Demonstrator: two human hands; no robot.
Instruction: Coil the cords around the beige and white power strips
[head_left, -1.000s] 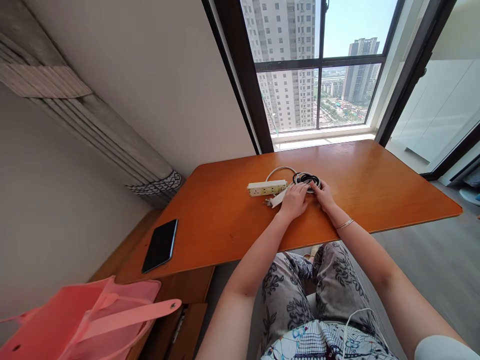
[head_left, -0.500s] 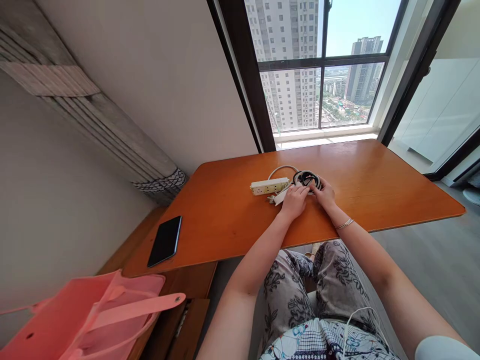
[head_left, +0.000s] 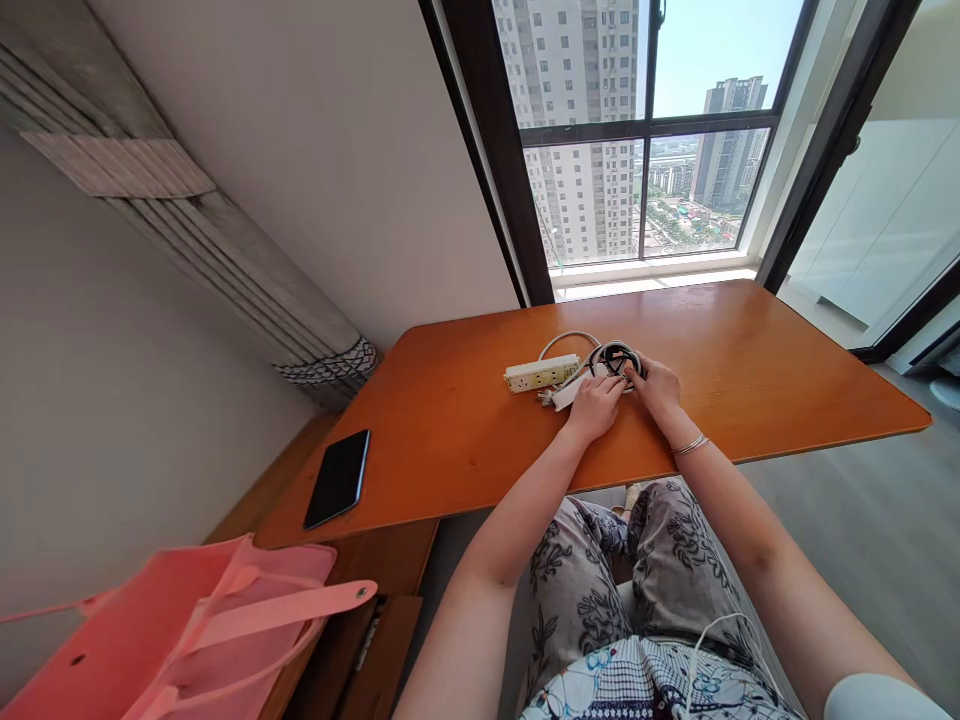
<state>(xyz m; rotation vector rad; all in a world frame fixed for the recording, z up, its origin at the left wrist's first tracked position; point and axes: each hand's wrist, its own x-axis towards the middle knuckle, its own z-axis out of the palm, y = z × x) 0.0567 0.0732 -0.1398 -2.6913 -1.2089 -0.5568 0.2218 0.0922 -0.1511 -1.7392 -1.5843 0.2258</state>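
On the orange-brown table, a coil of white and black cable (head_left: 616, 352) lies between my two hands. My right hand (head_left: 657, 388) is closed on the coil's right side, with fingertips reaching into the loop. At the near-left side of the coil is my left hand (head_left: 596, 405), its fingers bent together on the cable and partly over a white block-shaped piece (head_left: 568, 392). A white power strip (head_left: 541, 373) with sockets facing me lies left of the coil. Beside the white piece sits a plug (head_left: 546, 398). Fingers hide part of the coil's near side.
A dark tablet (head_left: 337, 478) lies at the left end of the table (head_left: 765, 370). Below it stands a pink bag (head_left: 180, 620) with its strap sticking out toward the table. A window (head_left: 645, 190) is behind the table. My legs are under the near edge.
My fingers have shifted slightly around the coil, and its loops sit a bit differently. The power strip stays in place. The view has moved a little.
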